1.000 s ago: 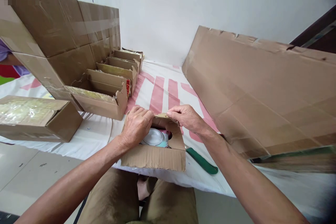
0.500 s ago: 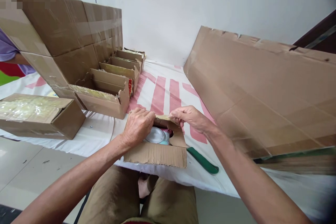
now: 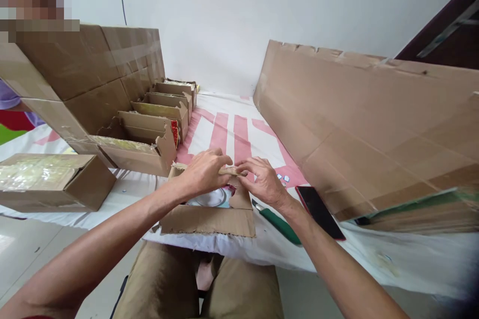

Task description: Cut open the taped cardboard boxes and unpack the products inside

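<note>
A small open cardboard box [image 3: 208, 221] stands at the table's front edge before me. Inside it I see a white round-topped item [image 3: 212, 198] with some blue and pink beside it; my left forearm and hand cover part of the contents. My left hand [image 3: 204, 172] pinches the far flap [image 3: 227, 171] of this box from the left. Close by on the same flap, my right hand [image 3: 265, 180] has its fingers and thumb closed on the edge. A green-handled cutter [image 3: 280, 226] lies right of the box, its blade end near the box corner.
Several opened cartons [image 3: 136, 154] line the left, against a stack of taped boxes [image 3: 82, 67]. A taped carton [image 3: 90, 184] sits nearer. Right are a dark phone [image 3: 320, 212], small scraps [image 3: 286, 178] and a large cardboard panel [image 3: 359, 129]. Behind the stack, a person's purple sleeve [image 3: 8, 95] shows.
My hands have come closer together on the far flap, which looks folded between them now. The view has shifted right, bringing the phone into clear sight.
</note>
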The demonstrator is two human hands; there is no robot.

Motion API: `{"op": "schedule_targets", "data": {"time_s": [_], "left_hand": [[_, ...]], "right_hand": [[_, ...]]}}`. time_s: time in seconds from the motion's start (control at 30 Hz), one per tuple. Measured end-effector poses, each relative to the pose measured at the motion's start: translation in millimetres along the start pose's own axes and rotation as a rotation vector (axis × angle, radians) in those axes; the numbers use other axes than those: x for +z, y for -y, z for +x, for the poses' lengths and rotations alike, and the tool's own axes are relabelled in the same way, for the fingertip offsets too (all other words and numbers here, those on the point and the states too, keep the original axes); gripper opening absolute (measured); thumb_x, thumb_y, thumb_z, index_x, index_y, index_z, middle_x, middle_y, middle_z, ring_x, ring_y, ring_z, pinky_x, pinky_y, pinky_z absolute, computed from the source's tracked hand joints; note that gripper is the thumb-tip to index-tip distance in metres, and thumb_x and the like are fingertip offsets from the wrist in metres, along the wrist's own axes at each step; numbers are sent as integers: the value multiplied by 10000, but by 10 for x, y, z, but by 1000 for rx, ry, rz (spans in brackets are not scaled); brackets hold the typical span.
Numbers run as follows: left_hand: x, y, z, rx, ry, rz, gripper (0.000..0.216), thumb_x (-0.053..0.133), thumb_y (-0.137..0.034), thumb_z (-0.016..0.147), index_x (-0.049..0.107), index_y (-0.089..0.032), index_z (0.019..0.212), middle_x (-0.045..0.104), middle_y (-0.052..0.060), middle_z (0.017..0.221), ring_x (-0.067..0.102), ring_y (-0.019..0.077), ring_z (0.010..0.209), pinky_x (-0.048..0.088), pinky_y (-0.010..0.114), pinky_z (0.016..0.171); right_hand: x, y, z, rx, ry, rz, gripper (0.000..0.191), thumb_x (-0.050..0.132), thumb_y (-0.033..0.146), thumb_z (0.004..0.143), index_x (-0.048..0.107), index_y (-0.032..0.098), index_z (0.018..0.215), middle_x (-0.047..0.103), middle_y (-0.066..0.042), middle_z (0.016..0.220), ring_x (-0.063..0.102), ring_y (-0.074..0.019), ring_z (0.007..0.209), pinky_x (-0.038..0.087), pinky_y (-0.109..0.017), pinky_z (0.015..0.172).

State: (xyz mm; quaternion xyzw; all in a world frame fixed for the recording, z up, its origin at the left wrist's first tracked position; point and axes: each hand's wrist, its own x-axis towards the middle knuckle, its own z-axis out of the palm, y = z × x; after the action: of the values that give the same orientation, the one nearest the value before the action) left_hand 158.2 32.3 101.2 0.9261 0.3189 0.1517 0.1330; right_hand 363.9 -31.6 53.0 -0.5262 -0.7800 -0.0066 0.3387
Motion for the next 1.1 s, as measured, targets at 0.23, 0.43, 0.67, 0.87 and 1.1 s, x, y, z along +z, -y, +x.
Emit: {"op": "schedule_targets", "data": {"time_s": [0.23,0.43,0.67,0.87,1.1], "left_hand": [[24,4,268,-68,203,-284,137,585,-209,775,708,-169,731,624,-15,653,527,136,639,338,262,595],[66,29,261,-236,35,-478,153,572,-276,733,594,-168,626,501,-44,581,427,117,606,320,258,582],[60,33,236,-301,-91,-422,169,565,-268,722,553,-185,575,465,-45,545,393,114,582,275,259,556],[85,93,258,-383,-117,-414,113,559,-179,686,576,-183,574,509,-43,543,416,113,550,306,248,544],[-133,350,275,-491,-231,-232,117,563,-169,673,581,-203,563,576,-20,544,516,144,602,348,246,570]], "right_hand": [[200,-34,-159,51,-130,98,182,653,87,812,658,221,936,760,-48,928,686,-234,873,497,-361,796],[392,-25,-209,108,-283,105,290,514,-8,779,631,239,875,758,-53,908,688,-228,871,533,-339,770],[405,10,-226,104,-277,32,267,507,7,820,648,227,875,763,-70,902,689,-242,889,535,-355,806],[392,28,-217,124,-218,16,282,516,-1,811,669,232,857,763,-66,922,683,-241,916,536,-352,821],[403,11,-265,37,-310,-34,277,516,-23,833,639,225,831,758,-53,868,677,-222,846,515,-317,764]]}}
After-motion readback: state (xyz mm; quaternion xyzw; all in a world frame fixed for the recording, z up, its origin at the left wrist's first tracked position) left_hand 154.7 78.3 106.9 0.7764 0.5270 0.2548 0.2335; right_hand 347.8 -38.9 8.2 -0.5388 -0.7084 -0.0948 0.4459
